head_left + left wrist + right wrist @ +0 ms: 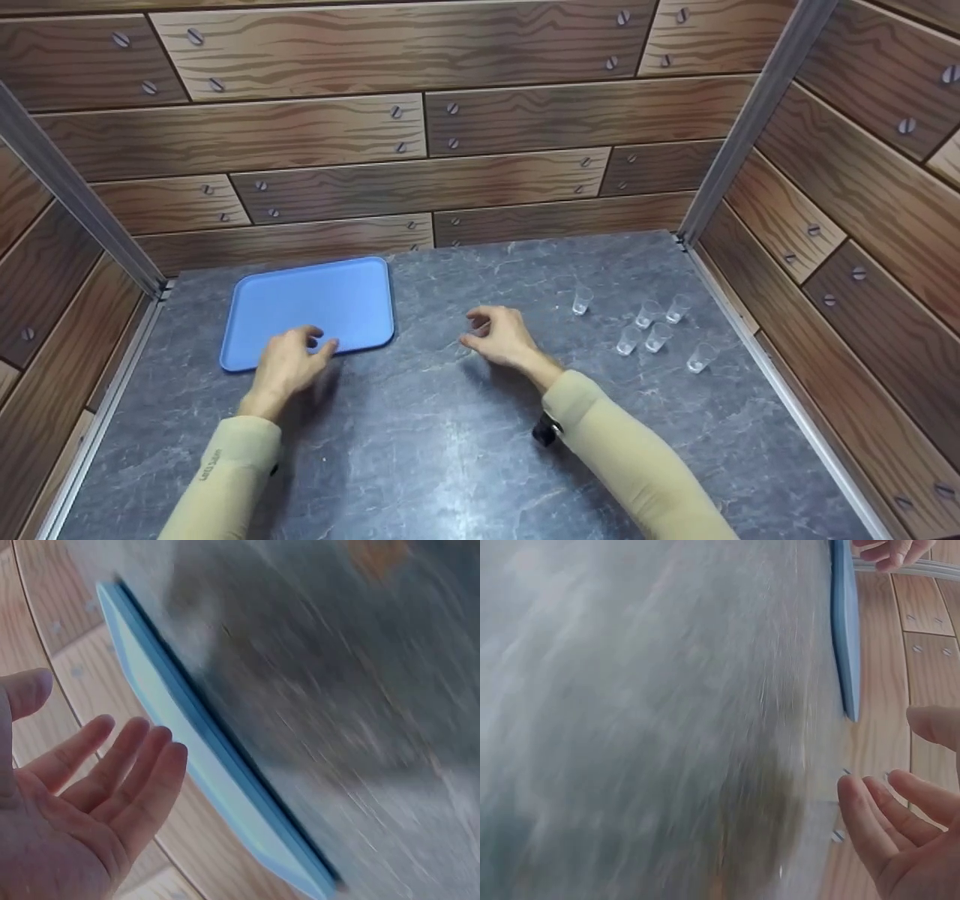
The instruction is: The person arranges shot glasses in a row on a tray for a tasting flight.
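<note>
- Tray, blue, lies flat at the left rear of the surface, near the back wall. I judge it set there to sit within the left arm's reach, with its flat base keeping it steady.
- Left hand overlaps the tray's near edge in my head view. Fingers loosely bent, moderate gap to the thumb, holding nothing. Contact with the rim: I cannot tell.
- Right hand hangs above the surface, between tray and glasses. Fingers curve forward, fairly wide of the thumb, nothing between them. I read that as a relaxed posture rather than a grip.
- Glasses: I count six, small and clear, upright on the right part of the surface. Four form a loose cluster; one stands apart, left and rearward; another sits off nearer the right wall. Contents I cannot make out.
- Spacing, my reading: gaps stop the rims knocking and leave room for fingers around each one. Standing on their bases suits such narrow things.
- Dark device at the right cuff; probably the wrist camera, mounted inward so I get the palm side.
- Right wrist view is smeared; neither wrist view gives me the glasses, so I rely on the head view.
</note>
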Action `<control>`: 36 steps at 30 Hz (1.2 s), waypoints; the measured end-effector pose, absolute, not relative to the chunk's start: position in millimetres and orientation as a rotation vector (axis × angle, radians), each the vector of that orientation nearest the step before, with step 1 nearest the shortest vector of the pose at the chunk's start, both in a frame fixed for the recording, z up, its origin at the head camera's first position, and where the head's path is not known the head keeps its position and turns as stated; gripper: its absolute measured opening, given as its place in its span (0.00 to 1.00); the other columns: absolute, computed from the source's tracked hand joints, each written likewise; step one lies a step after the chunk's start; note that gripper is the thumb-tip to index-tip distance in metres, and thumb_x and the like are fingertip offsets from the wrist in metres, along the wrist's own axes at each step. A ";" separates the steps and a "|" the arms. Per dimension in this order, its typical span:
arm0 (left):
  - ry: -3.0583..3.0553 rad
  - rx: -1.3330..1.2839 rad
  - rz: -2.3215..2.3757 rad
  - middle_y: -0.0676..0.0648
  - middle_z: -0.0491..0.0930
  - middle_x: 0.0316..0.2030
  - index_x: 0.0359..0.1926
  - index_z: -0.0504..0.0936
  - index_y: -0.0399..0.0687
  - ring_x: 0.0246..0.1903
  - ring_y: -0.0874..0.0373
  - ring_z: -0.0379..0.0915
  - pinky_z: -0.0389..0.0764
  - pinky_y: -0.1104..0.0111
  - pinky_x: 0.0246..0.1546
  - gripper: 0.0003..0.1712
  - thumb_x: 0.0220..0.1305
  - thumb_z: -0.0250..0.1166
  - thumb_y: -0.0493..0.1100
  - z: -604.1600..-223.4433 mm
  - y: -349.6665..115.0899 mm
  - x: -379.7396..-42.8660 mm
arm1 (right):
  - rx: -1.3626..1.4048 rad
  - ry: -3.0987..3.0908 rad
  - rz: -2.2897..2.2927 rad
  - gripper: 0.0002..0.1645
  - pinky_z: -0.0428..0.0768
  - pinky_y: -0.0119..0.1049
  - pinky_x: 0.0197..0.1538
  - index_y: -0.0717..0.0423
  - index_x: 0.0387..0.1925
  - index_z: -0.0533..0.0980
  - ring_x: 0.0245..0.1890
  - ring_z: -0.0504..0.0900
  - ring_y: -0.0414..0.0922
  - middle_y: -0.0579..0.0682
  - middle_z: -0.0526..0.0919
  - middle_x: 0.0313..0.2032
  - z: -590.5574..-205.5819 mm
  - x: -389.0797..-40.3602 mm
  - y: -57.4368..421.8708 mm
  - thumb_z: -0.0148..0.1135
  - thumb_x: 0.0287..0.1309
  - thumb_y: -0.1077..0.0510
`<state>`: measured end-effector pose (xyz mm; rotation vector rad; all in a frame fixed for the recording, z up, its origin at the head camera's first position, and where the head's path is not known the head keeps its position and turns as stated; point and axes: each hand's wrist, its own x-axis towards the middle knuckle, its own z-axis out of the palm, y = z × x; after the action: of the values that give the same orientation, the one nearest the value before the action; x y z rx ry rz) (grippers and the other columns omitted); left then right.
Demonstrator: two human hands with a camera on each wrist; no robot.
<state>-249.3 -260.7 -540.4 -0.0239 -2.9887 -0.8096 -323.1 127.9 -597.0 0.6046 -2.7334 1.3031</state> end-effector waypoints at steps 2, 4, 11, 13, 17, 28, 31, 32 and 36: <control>-2.991 0.004 -0.837 0.28 0.90 0.58 0.66 0.85 0.32 0.59 0.28 0.86 0.87 0.36 0.63 0.31 0.80 0.65 0.55 -539.9 -271.9 -249.9 | 0.591 -2.728 1.330 0.29 0.96 0.39 0.48 0.56 0.58 0.89 0.42 0.96 0.47 0.53 0.95 0.44 -612.2 -336.8 121.8 0.80 0.62 0.43; -2.992 0.040 -0.870 0.27 0.89 0.58 0.66 0.85 0.32 0.59 0.28 0.86 0.87 0.36 0.63 0.31 0.80 0.65 0.55 -538.9 -282.7 -250.4 | 0.525 -2.764 1.368 0.28 0.95 0.38 0.48 0.56 0.58 0.89 0.42 0.96 0.46 0.52 0.94 0.44 -610.5 -340.4 111.5 0.81 0.62 0.45; -2.997 0.108 -0.927 0.26 0.89 0.58 0.67 0.84 0.32 0.59 0.27 0.85 0.86 0.35 0.62 0.29 0.81 0.65 0.52 -534.8 -319.4 -254.2 | 0.447 -2.791 1.393 0.24 0.93 0.35 0.46 0.56 0.54 0.91 0.38 0.93 0.43 0.49 0.94 0.39 -601.8 -344.1 84.6 0.82 0.59 0.49; -3.005 0.117 -0.924 0.26 0.89 0.58 0.67 0.85 0.33 0.59 0.27 0.85 0.86 0.35 0.63 0.28 0.80 0.66 0.51 -534.4 -329.6 -255.4 | 0.439 -2.807 1.396 0.25 0.94 0.38 0.49 0.58 0.55 0.90 0.40 0.94 0.45 0.52 0.95 0.40 -588.6 -336.4 73.9 0.82 0.60 0.50; -3.045 0.169 -0.929 0.26 0.88 0.60 0.68 0.84 0.34 0.61 0.27 0.84 0.85 0.35 0.64 0.27 0.80 0.66 0.50 -533.8 -351.4 -258.2 | 0.392 -2.838 1.455 0.26 0.94 0.43 0.56 0.64 0.57 0.88 0.46 0.94 0.53 0.59 0.95 0.45 -565.2 -324.4 47.7 0.81 0.61 0.54; -3.079 0.436 -0.992 0.23 0.79 0.71 0.76 0.77 0.33 0.68 0.25 0.78 0.82 0.32 0.69 0.32 0.80 0.65 0.47 -545.4 -396.4 -264.2 | 0.209 -2.913 1.460 0.25 0.91 0.35 0.55 0.49 0.56 0.90 0.47 0.89 0.39 0.45 0.93 0.47 -633.6 -386.1 -2.9 0.85 0.59 0.47; -3.070 0.499 -1.020 0.24 0.76 0.74 0.79 0.74 0.34 0.71 0.24 0.75 0.79 0.32 0.72 0.35 0.80 0.65 0.47 -548.5 -402.3 -267.0 | 0.187 -2.934 1.460 0.28 0.91 0.38 0.60 0.50 0.59 0.89 0.50 0.89 0.41 0.48 0.94 0.51 -637.7 -386.2 -17.5 0.85 0.59 0.48; -3.066 0.514 -1.022 0.24 0.75 0.74 0.79 0.73 0.34 0.72 0.24 0.74 0.78 0.31 0.73 0.35 0.80 0.65 0.47 -549.0 -404.0 -268.6 | 0.178 -2.937 1.460 0.29 0.91 0.38 0.61 0.51 0.60 0.88 0.51 0.89 0.42 0.48 0.94 0.52 -637.7 -385.7 -22.0 0.85 0.59 0.49; -3.061 0.539 -1.028 0.24 0.73 0.76 0.80 0.72 0.34 0.73 0.24 0.73 0.77 0.32 0.75 0.36 0.80 0.64 0.47 -550.0 -408.2 -279.4 | 0.100 -2.943 1.421 0.28 0.90 0.37 0.57 0.49 0.59 0.89 0.47 0.86 0.39 0.43 0.91 0.48 -633.1 -384.0 -34.9 0.86 0.59 0.49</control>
<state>-279.4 -408.2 -550.0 0.5395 -3.0613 -1.0279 -384.0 -34.9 -633.1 0.1002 -2.9430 1.4213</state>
